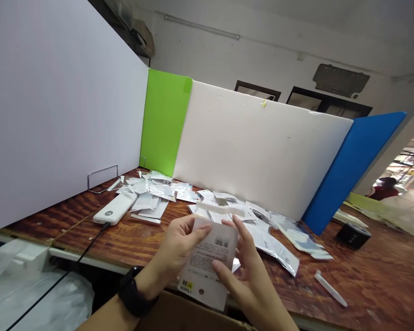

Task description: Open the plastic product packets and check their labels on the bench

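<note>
A flat white printed card (pixel 210 262) is held up over the table's front edge, its text and barcode side toward me. The printing appears upside down, and a small round hole shows near the card's lower end. My left hand (pixel 182 241) pinches the upper left edge, thumb in front. On the other side, my right hand (pixel 243 271) has its thumb on the card's face and its fingers around the right edge. Just beyond both hands lies a loose spread of white cards in clear sleeves (pixel 224 207).
A white power bank (pixel 115 209) with a black cable lies at left. More packets (pixel 153 207) pile against the white, green and blue partitions. At right are a black box (pixel 353 236) and a white plastic strip (pixel 330 288). A cardboard box (pixel 179 315) stands below my hands.
</note>
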The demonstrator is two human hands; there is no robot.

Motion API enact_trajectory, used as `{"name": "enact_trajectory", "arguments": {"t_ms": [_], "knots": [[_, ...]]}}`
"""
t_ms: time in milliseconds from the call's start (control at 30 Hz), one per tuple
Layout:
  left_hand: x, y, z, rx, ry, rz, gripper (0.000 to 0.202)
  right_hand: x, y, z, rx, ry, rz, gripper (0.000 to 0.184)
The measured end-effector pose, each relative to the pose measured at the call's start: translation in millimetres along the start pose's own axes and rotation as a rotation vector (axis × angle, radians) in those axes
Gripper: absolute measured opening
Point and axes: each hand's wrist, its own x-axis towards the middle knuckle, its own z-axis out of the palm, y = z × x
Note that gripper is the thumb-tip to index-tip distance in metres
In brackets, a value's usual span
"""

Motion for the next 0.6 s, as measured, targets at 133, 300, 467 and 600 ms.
{"name": "enact_trajectory", "arguments": {"t_ms": [133, 300, 467, 600], "knots": [[-6, 1, -2.1, 0.073, 0.029, 0.018, 0.02, 6, -3, 6, 0.075, -0.048, -0.037, 0.039], [-15, 3, -5.4, 0.089, 0.104, 0.017, 0.018, 11, -6, 14, 0.269, -0.076, 0.015, 0.033], [-21, 11, -3.3, 0.07, 0.132, -0.037, 0.027, 9, -12, 15, 0.24, -0.022, 0.019, 0.035], [-21, 13, -0.3, 0.05, 0.101, -0.062, 0.036, 6, -14, 13, 0.181, 0.0, -0.012, 0.034]]}}
